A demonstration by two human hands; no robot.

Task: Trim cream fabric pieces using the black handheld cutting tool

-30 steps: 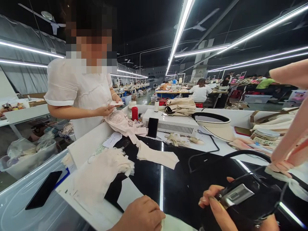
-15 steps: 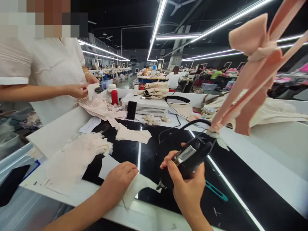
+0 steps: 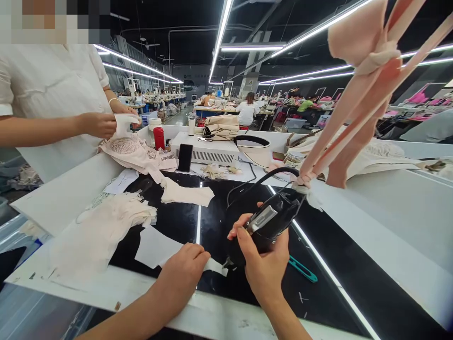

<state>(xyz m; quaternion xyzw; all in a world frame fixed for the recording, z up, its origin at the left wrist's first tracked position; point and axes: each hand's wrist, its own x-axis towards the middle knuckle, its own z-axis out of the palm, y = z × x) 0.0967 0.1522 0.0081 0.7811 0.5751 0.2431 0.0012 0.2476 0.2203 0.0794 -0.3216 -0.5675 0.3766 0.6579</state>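
Note:
My right hand (image 3: 264, 259) is wrapped round a black hand-held electric cutter (image 3: 271, 219), tilted with its metal tip down toward the black tabletop. That tip touches or nearly touches the end of a narrow cream fabric piece (image 3: 215, 267). My left hand (image 3: 186, 271) has its fingers curled together and bears down on this fabric; most of it is hidden beneath the hand. A flat white piece (image 3: 155, 248) lies just left of my left hand, partly covered by it. Pink fabric ties (image 3: 354, 104) hang from above and are knotted at the cutter's cord end.
A teal thread snipper (image 3: 302, 269) lies right of the cutter. Thin cream pieces (image 3: 102, 226) are heaped at left, and a cut piece (image 3: 187, 194) lies further back. Behind are a phone (image 3: 185, 157) and white box (image 3: 205, 148). A co-worker (image 3: 60, 104) handles fabric at left.
My left hand has come down and slightly right, flattening the lifted cream fabric onto the tabletop. The cutter tip stays by its end. The view has shifted right; the co-worker's hands have spread their fabric.

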